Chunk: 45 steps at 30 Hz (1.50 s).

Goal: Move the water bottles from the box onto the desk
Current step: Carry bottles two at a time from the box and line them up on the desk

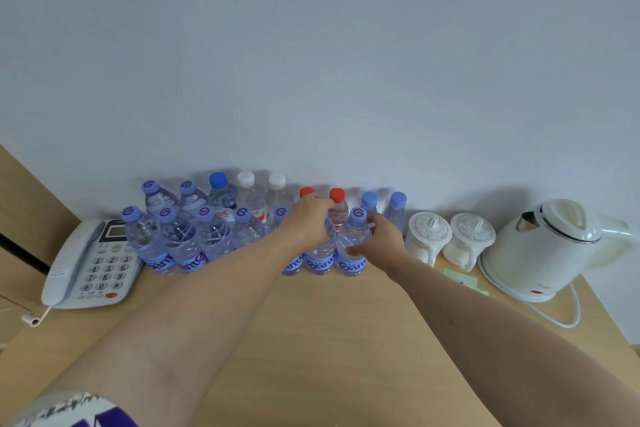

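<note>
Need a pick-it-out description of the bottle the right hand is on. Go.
Start at the white kettle on the desk's right, then pass left over the two lidded white cups to the front row of bottles. The target bottle is that row's rightmost, purple cap showing, the right hand on its side; its left neighbour's cap is hidden under the left hand.

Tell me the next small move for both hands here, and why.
Probably let go of both bottles and draw the hands back. The left hand grips a bottle and the right hand holds the end bottle, both already standing in the front row on the desk.
</note>
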{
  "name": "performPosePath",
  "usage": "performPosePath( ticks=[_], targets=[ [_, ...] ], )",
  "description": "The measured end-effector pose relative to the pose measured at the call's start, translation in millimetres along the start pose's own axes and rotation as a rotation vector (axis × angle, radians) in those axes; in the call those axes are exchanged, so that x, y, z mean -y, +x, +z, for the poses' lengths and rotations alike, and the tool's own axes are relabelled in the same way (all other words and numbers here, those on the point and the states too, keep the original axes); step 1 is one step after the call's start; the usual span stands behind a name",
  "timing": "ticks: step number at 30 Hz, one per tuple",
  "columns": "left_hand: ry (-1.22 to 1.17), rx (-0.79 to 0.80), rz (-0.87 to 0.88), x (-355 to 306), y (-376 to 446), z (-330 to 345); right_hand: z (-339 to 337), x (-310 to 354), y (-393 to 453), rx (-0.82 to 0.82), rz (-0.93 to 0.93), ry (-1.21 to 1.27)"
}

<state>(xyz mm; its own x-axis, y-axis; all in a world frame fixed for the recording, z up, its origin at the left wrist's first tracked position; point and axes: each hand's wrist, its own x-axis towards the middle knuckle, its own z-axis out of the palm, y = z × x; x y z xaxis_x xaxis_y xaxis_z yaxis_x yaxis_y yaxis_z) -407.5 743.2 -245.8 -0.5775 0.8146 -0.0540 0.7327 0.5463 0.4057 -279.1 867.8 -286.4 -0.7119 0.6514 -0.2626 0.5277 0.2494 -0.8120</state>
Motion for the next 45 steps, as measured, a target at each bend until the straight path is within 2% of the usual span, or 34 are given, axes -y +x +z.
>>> performPosePath(
  ticks=[12, 22, 28, 35, 45],
  targets=[
    [-0.014, -0.123, 0.102, -25, -2, -21, -25, 25, -27, -0.155, -0.069, -0.267],
    [-0.005, -0.020, 0.295, -93, 3, 1, -83, 8, -94, -0.330, 0.044, -0.471],
    [0.060, 0.068, 0.457, -171, -14, 25, -128, -36, -158, -0.472, 0.191, -0.441],
    [0.104, 0.148, 0.650, -291, -61, 64, -190, -104, -251, -0.615, 0.323, -0.374],
    [0.121, 0.309, 0.881, -493, -202, 178, -287, -245, -453, -0.758, 0.577, -0.336]
  ],
)
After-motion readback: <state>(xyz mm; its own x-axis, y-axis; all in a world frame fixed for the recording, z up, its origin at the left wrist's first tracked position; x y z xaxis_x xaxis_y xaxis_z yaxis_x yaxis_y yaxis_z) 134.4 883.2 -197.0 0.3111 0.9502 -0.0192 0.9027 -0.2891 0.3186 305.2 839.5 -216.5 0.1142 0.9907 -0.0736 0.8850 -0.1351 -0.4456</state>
